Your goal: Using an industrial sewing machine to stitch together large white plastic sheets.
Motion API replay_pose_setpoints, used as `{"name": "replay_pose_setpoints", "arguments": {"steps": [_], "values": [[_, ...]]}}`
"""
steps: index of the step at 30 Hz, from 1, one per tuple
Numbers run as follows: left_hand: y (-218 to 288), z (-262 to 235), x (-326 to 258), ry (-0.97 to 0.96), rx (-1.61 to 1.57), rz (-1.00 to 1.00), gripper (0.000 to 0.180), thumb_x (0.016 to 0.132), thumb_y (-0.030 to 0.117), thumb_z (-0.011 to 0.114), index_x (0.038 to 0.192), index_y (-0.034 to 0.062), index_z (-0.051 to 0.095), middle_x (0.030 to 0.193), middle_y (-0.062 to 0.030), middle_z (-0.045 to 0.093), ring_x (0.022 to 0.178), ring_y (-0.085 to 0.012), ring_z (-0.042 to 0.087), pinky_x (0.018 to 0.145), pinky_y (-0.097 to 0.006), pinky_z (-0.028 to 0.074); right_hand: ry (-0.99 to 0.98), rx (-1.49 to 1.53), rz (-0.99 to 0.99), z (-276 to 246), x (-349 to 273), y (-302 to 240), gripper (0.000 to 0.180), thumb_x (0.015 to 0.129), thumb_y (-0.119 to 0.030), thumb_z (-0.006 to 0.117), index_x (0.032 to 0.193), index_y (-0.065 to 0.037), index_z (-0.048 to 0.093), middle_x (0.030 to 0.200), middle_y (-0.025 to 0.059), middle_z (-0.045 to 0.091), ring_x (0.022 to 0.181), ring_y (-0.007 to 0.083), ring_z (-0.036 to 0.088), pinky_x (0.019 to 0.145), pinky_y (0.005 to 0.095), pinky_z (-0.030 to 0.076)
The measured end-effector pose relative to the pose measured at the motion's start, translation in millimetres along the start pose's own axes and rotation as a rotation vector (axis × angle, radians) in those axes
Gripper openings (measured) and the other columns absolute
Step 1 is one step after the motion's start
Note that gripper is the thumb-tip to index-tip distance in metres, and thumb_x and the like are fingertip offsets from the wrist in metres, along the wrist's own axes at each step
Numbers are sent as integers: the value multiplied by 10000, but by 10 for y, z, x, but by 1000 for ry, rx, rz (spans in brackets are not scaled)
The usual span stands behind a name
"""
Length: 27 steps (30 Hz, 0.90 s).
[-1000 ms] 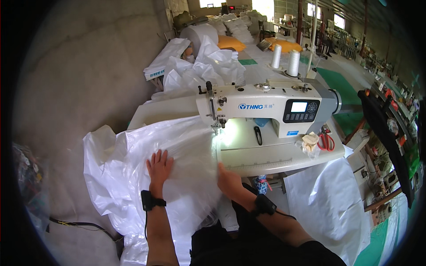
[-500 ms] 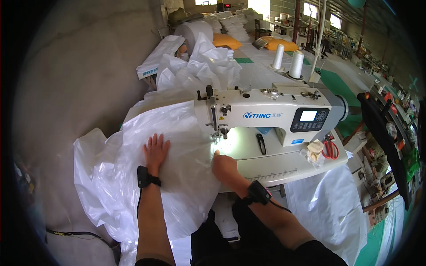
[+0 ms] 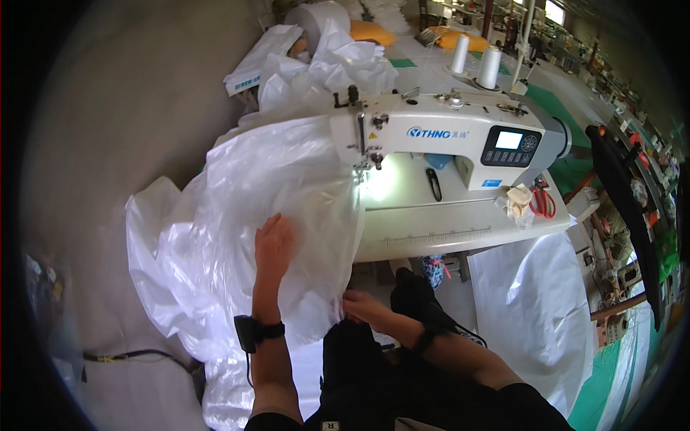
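The plastic sheet (image 3: 237, 215) was translucent white. The sewing machine (image 3: 445, 133) was white with a blue logo. The scissors (image 3: 540, 201) had red handles.

**Occluded and unresolved regions**

Needle area under the sewing machine (image 3: 445, 136) head washed out by lamp glare. Right hand (image 3: 363, 307) fingers partly tucked behind the white plastic sheet (image 3: 237, 237) edge. Table (image 3: 460, 230) left portion covered by sheet. Background factory items too small to identify.

Floor: you sit over bare grey concrete (image 3: 108, 144).
Beyond: green matting (image 3: 568, 108) runs between distant workstations.
Light: bright windows (image 3: 553, 11) ahead.
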<state>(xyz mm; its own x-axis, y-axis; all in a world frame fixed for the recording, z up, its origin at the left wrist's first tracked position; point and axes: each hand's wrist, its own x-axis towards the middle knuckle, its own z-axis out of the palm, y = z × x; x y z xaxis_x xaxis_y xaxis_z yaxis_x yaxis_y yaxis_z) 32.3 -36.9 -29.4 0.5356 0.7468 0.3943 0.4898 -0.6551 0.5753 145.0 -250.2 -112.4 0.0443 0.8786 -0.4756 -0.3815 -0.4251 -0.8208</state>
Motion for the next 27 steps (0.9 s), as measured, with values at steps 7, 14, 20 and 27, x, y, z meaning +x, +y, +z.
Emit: {"name": "replay_pose_setpoints", "arguments": {"steps": [7, 14, 20, 27], "values": [[-414, -270, -238, -101, 503, -68, 512, 927, 454, 418, 1368, 194, 428, 1474, -44, 318, 1370, -293, 250, 1077, -583, 104, 109, -98, -171, 522, 297, 283, 303, 891, -317, 585, 942, -27, 659, 828, 11, 620, 772, 130, 571, 691, 245, 428], [-493, -315, 63, -294, 585, -169, 623, 904, 568, 329, 1430, 234, 319, 1515, -10, 237, 1403, -265, 174, 1104, -545, 88, -103, 783, -48, 351, -1121, -12, 426, 900, -256, 578, 1229, -5, 476, 970, 96, 620, 861, 210, 620, 741, 303, 500], [-284, -380, 176, -361, 601, -251, 659, 887, 597, 334, 1436, 234, 310, 1531, -19, 194, 1414, -260, 138, 1108, -537, 90, -519, -88, -86, -35, -1671, 84, 460, 900, -338, 578, 1233, -38, 478, 1061, 107, 580, 943, 173, 562, 751, 293, 474], [915, -411, -645, -19, -8, -114, 238, 859, 179, 587, 1075, 90, 629, 962, -129, 660, 873, -285, 645, 772, -339, 508, -272, -6, -136, -106, -1047, 394, 355, 893, -299, 610, 1107, -17, 613, 951, 44, 621, 883, 131, 557, 771, 264, 437]]}}
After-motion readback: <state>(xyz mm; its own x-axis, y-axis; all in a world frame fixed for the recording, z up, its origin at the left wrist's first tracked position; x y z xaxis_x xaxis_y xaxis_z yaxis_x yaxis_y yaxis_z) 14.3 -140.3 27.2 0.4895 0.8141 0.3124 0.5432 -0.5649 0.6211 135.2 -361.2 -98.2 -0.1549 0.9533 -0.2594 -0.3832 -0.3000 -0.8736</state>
